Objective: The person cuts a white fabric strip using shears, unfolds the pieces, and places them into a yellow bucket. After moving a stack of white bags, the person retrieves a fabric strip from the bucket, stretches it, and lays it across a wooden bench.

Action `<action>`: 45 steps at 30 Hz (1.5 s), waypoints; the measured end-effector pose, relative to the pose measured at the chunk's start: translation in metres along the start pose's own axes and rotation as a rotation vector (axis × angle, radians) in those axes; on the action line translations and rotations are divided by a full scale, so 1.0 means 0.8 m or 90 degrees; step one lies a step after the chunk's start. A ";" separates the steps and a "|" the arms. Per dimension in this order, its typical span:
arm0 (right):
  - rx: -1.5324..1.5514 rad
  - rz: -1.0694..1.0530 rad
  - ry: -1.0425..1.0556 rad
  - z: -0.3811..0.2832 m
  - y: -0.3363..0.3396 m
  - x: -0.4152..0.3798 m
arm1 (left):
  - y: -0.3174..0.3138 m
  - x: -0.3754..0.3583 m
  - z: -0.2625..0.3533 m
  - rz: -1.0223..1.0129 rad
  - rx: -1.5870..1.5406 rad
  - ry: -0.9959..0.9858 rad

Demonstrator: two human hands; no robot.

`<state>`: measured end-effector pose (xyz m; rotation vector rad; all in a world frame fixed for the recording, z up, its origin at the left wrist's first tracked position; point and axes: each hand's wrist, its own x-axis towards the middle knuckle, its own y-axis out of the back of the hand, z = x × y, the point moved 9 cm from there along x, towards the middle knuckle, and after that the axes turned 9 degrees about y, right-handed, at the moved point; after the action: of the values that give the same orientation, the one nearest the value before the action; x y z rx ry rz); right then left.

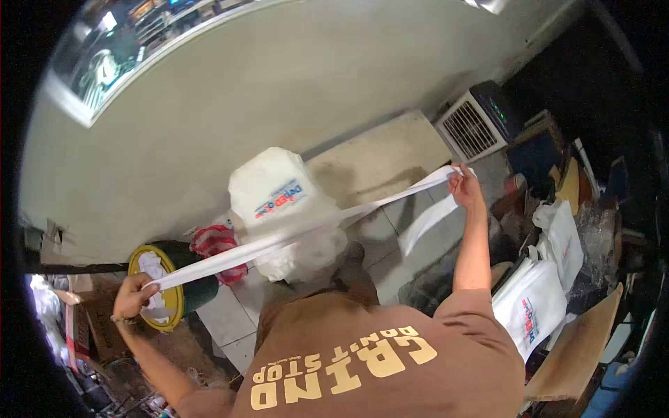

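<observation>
A long white cloth strip (279,240) is stretched taut between my two hands, slanting up to the right. My left hand (132,296) pinches its lower end, close to a dark bin with a yellow rim (179,306). My right hand (465,187) is closed on the other end at the upper right, and a loose tail of the strip hangs below it. Behind the strip, in front of my legs, stands a pile of white bags (268,174) with blue and red print. The strip hides part of the pile.
White cloth pieces lie in the bin, beside a red-and-white striped bag (212,244). Printed white bags (533,303) and a cardboard sheet (578,348) are at the right. An air cooler (474,125) stands by the wall, near a pale board (383,153). Cardboard boxes (101,327) sit left.
</observation>
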<state>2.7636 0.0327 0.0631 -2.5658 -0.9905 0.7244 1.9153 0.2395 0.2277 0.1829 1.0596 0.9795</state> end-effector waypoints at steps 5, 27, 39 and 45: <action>-0.098 0.045 -0.072 -0.002 0.187 0.039 | -0.131 0.073 0.119 0.003 0.085 0.001; -0.099 -0.057 -0.072 0.000 0.310 0.197 | -0.480 0.304 0.187 -0.062 -0.110 -0.078; -0.402 0.090 -0.278 0.026 0.416 0.334 | -0.628 0.219 0.256 -0.023 -0.246 0.231; -0.466 0.031 -0.131 -0.024 0.322 0.420 | -0.614 0.242 0.236 0.131 -0.249 0.184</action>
<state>3.1273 0.0776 -0.1503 -3.1797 -1.4861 0.7513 2.3801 0.1559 -0.0749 -0.1806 1.1012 1.4093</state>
